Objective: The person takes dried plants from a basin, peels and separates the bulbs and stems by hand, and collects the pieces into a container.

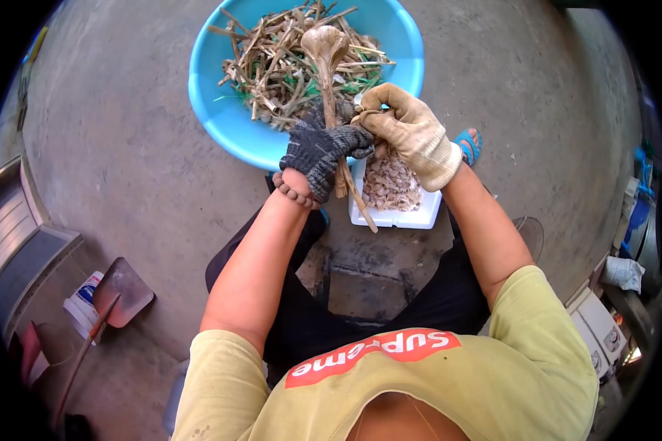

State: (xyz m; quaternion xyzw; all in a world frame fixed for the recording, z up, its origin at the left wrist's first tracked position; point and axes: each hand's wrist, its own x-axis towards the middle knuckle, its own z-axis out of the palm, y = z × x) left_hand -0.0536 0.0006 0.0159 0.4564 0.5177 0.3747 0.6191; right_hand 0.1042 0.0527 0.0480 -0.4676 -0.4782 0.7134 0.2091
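Observation:
My left hand (320, 143), in a dark grey knitted glove, is wrapped round the dry stalk of a garlic bulb (326, 48). The bulb points up and away over the basin, and its stalk end pokes out below my wrist. Close against it, my right hand (412, 132) in a cream glove has thumb and fingers pinched together beside the left fingertips. What sits in that pinch is mostly hidden. Below my hands stands a white foam box (401, 219) holding garlic cloves (391, 185). A light blue basin (231, 136) holds dry garlic stalks (272, 70) and green strands.
A foot in a blue sandal (469, 147) is right of the box. On the left, a shovel (125, 290) leans by a white bucket (84, 301). A white appliance (595, 331) and a bag (625, 273) stand at the right. My knees flank a dark low frame (364, 272).

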